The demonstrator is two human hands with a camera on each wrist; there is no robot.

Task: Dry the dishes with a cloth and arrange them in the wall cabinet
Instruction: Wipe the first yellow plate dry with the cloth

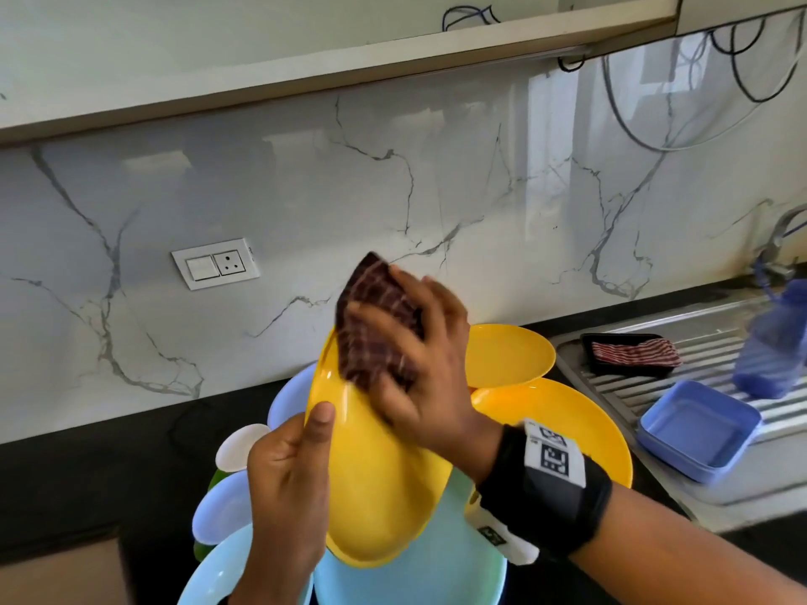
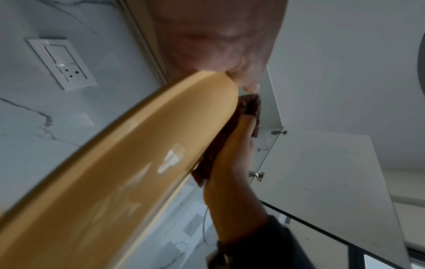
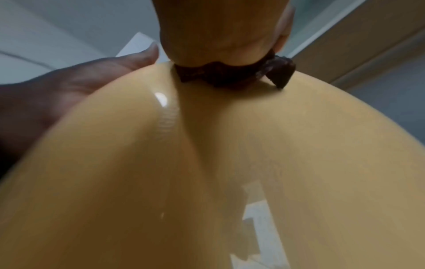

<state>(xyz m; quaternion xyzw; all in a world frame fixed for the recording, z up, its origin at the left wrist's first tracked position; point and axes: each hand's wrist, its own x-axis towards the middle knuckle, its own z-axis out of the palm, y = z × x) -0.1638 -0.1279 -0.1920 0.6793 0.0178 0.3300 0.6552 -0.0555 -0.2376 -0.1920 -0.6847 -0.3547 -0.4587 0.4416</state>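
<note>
Yellow plate (image 1: 384, 486) rim gripped by left hand (image 1: 284, 486), tilted.

No readable text, brand or number found in any view. Black-and-white square marker codes seen on white tag (image 1: 553, 452) strapped to right wrist band (image 1: 546, 504); pattern only, no characters legible. Small dark label (image 1: 486, 533) below band too blurred to read.
</note>
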